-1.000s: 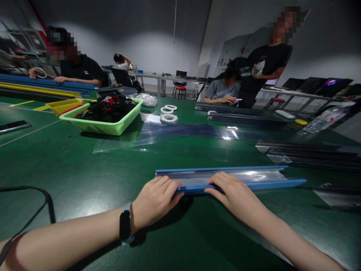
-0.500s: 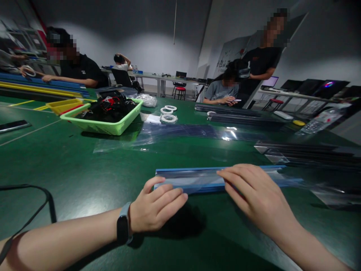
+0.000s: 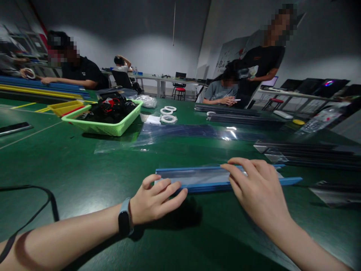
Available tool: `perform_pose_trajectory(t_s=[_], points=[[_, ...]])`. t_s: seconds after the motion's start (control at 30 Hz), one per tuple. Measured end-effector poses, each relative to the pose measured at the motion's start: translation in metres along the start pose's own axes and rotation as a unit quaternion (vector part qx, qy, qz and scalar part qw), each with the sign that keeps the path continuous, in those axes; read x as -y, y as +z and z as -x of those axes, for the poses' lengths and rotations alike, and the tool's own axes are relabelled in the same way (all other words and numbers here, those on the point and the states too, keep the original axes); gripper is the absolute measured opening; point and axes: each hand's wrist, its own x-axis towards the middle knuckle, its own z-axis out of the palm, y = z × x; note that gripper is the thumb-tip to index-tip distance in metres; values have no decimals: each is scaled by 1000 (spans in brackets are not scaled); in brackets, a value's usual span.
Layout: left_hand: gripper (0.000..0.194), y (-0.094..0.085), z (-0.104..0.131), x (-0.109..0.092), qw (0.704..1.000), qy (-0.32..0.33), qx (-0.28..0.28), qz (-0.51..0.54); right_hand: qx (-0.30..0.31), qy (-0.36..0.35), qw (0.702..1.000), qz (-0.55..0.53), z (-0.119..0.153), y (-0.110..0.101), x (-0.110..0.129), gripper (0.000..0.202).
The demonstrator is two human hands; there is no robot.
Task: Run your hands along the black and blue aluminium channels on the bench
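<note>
A bundle of long blue strips (image 3: 210, 186) lies lengthwise in front of me, with a pale, clear-looking film (image 3: 203, 177) between its raised edges. My left hand (image 3: 160, 197), with a wristband on the wrist, grips the bundle's left end, its fingers bent over the near edge. Farther right, my right hand (image 3: 255, 184) holds the bundle from above; its index finger and thumb reach the far blue edge, and the palm hides part of the strips. The right ends of the strips stick out past this hand.
Beyond lie clear plastic sleeves (image 3: 194, 131), white tape rolls (image 3: 168, 119) and a green basket (image 3: 121, 126) of black and red items. Dark strips in plastic (image 3: 310, 152) lie at right, a phone (image 3: 15, 128) at left. Several people sit or stand around the table.
My right hand has shifted slightly, its fingers more bent and parted. The film that trailed past the strips' right end no longer shows there. My left hand stays at the left end.
</note>
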Motion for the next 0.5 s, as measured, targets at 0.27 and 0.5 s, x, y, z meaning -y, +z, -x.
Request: perform_pose_trajectory(t_s=[0.27,0.5], points=[[27,7,1,0,998,-27,37,41,96,110,988,41,17,2,0,28],[20,10,0,0,991,-68,83,84,120,109,986,37,21,11,-1,31]])
